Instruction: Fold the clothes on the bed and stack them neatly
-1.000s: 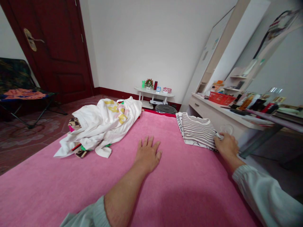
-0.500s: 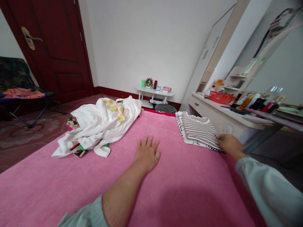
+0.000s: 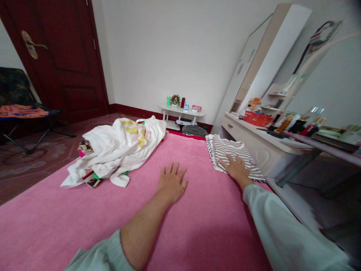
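Left hand (image 3: 170, 184) splayed flat on pink sheet (image 3: 208, 210) — right hand (image 3: 238, 169) splayed, unclenched, on folded striped shirt (image 3: 225, 146)

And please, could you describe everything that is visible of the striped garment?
The striped garment is white with thin dark stripes, in soft-looking fabric. It lies folded flat, a pale neckband showing, over black and white patterned cloth at the right of the pink bed cover. The right hand, fingers spread, appears to rest on its near part, hiding some of it.
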A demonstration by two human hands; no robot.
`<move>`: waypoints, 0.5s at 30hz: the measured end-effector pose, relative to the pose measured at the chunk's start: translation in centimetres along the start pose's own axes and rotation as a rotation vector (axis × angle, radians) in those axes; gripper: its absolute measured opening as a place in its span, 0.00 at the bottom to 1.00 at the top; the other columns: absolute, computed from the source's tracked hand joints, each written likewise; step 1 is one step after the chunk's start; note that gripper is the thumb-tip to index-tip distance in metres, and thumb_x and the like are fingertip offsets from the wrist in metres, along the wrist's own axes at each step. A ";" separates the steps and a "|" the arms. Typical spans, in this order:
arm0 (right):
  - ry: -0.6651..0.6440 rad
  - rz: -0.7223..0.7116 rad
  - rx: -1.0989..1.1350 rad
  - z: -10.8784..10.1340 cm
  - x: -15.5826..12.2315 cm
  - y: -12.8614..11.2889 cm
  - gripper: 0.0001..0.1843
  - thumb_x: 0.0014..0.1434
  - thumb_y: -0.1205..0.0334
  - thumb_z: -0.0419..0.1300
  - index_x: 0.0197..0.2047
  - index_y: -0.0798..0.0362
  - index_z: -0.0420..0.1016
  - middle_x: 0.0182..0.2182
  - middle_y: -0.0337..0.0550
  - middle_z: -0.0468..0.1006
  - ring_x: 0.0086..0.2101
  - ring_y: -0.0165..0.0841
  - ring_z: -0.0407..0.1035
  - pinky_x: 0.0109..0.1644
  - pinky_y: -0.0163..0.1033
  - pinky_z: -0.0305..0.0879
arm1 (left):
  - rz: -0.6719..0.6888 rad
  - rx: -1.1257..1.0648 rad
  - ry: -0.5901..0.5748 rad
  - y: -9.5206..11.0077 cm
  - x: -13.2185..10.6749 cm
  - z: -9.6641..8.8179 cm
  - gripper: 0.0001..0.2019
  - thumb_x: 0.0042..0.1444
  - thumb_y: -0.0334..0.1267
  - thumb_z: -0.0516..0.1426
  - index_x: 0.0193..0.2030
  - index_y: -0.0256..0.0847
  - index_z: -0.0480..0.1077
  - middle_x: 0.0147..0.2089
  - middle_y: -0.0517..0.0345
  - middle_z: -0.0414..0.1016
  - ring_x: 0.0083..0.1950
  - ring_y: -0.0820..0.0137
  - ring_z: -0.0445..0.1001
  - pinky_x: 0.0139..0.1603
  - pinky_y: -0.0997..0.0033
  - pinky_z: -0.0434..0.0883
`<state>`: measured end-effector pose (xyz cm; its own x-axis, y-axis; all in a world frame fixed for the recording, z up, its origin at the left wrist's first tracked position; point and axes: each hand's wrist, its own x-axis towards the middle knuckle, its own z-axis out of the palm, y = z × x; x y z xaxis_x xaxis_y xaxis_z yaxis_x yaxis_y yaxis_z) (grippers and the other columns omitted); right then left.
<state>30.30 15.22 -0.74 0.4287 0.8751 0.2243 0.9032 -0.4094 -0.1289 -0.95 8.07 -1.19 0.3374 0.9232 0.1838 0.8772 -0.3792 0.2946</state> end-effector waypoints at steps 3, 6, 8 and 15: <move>0.059 0.064 -0.038 0.4 -1.8 -0.8 0.36 0.62 0.37 0.38 0.68 0.41 0.49 0.68 0.53 0.45 0.65 0.55 0.39 0.59 0.70 0.38 | 0.007 0.017 0.016 -0.2 0.1 0.4 0.26 0.63 0.52 0.42 0.66 0.52 0.57 0.71 0.54 0.49 0.71 0.54 0.46 0.67 0.42 0.45; 0.067 0.112 -0.046 0.5 -4.8 -2.0 0.34 0.64 0.43 0.37 0.70 0.46 0.45 0.69 0.54 0.38 0.65 0.53 0.34 0.61 0.68 0.37 | 0.018 0.029 0.029 -0.3 0.2 0.6 0.26 0.63 0.52 0.41 0.66 0.52 0.57 0.71 0.53 0.49 0.71 0.54 0.47 0.66 0.42 0.46; 0.007 0.123 -0.027 0.3 -7.0 -3.0 0.33 0.65 0.44 0.39 0.70 0.46 0.43 0.69 0.53 0.35 0.66 0.53 0.32 0.61 0.66 0.38 | 0.017 0.036 0.029 -0.3 0.2 0.5 0.26 0.63 0.53 0.41 0.66 0.52 0.57 0.71 0.52 0.49 0.71 0.54 0.47 0.66 0.42 0.46; -0.221 -0.104 0.042 -1.5 -14.4 -7.7 0.26 0.66 0.50 0.37 0.67 0.32 0.47 0.69 0.43 0.41 0.66 0.51 0.36 0.57 0.74 0.36 | -0.011 0.063 0.023 0.3 -0.5 0.4 0.27 0.63 0.54 0.39 0.66 0.50 0.56 0.71 0.51 0.48 0.71 0.53 0.46 0.66 0.42 0.46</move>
<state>17.15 5.37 -1.51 0.3145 0.9490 0.0220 0.9385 -0.3073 -0.1571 -0.74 7.49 -1.57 0.3207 0.9253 0.2023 0.9007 -0.3640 0.2372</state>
